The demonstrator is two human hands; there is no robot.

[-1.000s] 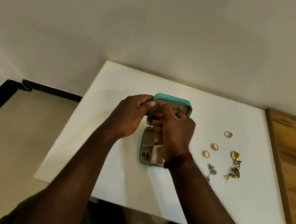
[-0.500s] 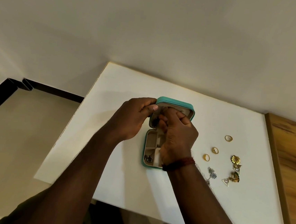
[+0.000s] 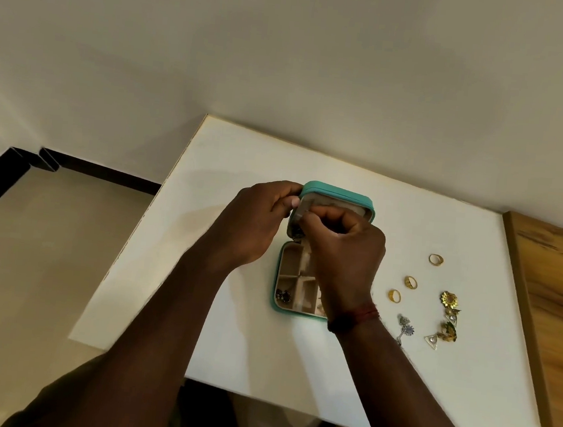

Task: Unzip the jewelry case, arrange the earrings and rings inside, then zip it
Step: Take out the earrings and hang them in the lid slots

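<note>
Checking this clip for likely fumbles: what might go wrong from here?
1. The left hand grips the lid upright; if that grip slips, the lid may drop onto the right hand working at it.
2. The right forearm lies close beside the silver earring; drawing back might sweep it across the table.

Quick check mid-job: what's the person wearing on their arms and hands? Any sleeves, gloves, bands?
No gloves or sleeves are visible. The right hand has a reddish-brown thread band at its wrist; the left hand shows no band, watch or ring.
</note>
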